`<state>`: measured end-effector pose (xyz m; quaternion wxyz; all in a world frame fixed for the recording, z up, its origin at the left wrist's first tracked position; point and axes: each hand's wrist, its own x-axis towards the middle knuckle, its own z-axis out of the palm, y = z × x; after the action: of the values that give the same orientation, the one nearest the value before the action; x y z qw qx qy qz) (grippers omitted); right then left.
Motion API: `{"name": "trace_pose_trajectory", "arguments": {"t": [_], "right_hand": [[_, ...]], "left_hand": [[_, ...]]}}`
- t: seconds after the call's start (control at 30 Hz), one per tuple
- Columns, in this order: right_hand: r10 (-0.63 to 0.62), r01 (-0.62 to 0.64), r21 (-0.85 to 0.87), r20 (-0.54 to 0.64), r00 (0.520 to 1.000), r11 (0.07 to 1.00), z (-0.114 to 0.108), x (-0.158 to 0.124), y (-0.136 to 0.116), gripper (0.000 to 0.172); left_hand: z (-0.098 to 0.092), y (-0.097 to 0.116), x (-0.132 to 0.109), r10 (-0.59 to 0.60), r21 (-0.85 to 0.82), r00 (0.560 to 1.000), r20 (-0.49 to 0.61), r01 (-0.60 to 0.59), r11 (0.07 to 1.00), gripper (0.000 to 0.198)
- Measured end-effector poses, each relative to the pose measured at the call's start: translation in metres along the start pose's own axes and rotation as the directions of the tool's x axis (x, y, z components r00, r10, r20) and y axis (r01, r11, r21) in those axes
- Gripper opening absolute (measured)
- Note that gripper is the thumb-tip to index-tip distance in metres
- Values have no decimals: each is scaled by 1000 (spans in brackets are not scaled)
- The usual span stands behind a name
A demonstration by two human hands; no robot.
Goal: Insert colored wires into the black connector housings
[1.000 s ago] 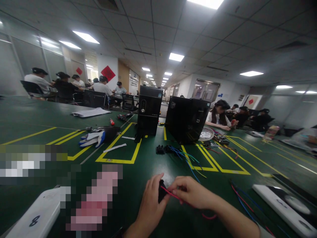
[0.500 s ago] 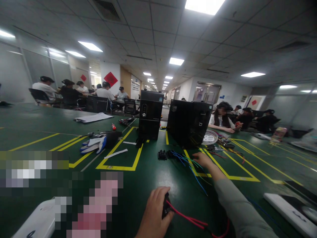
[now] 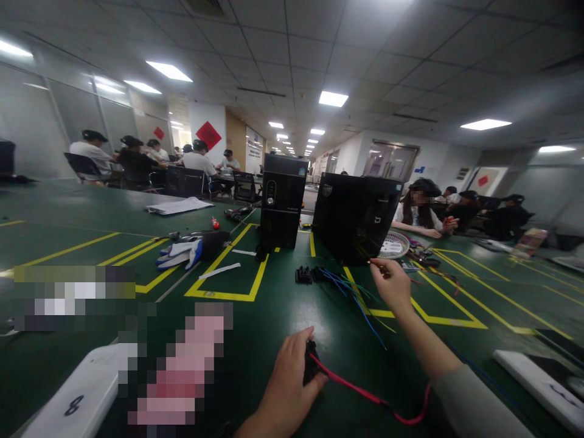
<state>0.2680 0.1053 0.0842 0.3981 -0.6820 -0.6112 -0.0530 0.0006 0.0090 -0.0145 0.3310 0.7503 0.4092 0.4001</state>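
Low in the view, the left hand (image 3: 289,380) grips a small black block (image 3: 312,364) between its thumb and its fingers, just above or on the green table (image 3: 255,340); which of the two cannot be told. The block sits on the inner side of that hand, partly covered by it, with the fingertips along its far side and the thumb across its near end. Red wires (image 3: 351,387) come out of the block, run to the right and bend in a loop below the right forearm. The right hand (image 3: 392,285) is well apart from the block, farther out and to its right, near the lower corner of a black computer tower (image 3: 353,219). Its fingers are curled, and whether they hold something small cannot be told. Just left of that hand lie blue wires (image 3: 360,313) and green wires (image 3: 362,291), beside black connectors (image 3: 303,275) that are beyond the left hand. A white basket (image 3: 393,244) stands behind the right hand, next to the tower. On the far left are a glove (image 3: 185,252) and, nearer, a white case (image 3: 77,395).
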Motion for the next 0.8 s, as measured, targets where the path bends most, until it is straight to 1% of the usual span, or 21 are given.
{"name": "trace_pose_trajectory", "arguments": {"t": [0.03,0.1,0.2,0.23,0.27,0.3,0.33,0.43,0.53,0.8], "right_hand": [[-34,33,50,22,999,998,-7,-12,-12,31],[-105,87,149,115,988,985,-18,-42,-38,28],[-210,134,276,270,940,952,-25,-88,-69,19],[-223,91,353,355,908,931,-25,-100,-76,18],[-221,53,386,407,886,921,-23,-110,-81,17],[-222,37,404,421,880,914,-20,-117,-83,18],[-226,37,416,417,880,909,-17,-122,-84,18],[-251,91,410,354,901,908,-5,-129,-81,18],[-262,119,392,336,905,912,3,-132,-78,17],[-299,183,352,312,902,918,10,-137,-85,20]], "left_hand": [[-1,1,0,6,1,1000,1,-6,1000,61],[-2,4,0,22,3,1000,1,-22,1000,61],[-2,7,0,51,3,999,-15,-51,999,60],[-2,7,0,59,3,998,-22,-58,998,61],[-2,8,0,64,5,998,-23,-63,998,62],[-2,8,-1,67,9,997,-27,-66,998,63],[-2,8,-1,68,15,997,-30,-68,998,65],[-1,7,-1,71,33,996,-44,-70,997,67],[-1,6,-1,72,43,996,-50,-70,997,68],[-1,5,-1,64,47,996,-57,-62,997,67]]}}
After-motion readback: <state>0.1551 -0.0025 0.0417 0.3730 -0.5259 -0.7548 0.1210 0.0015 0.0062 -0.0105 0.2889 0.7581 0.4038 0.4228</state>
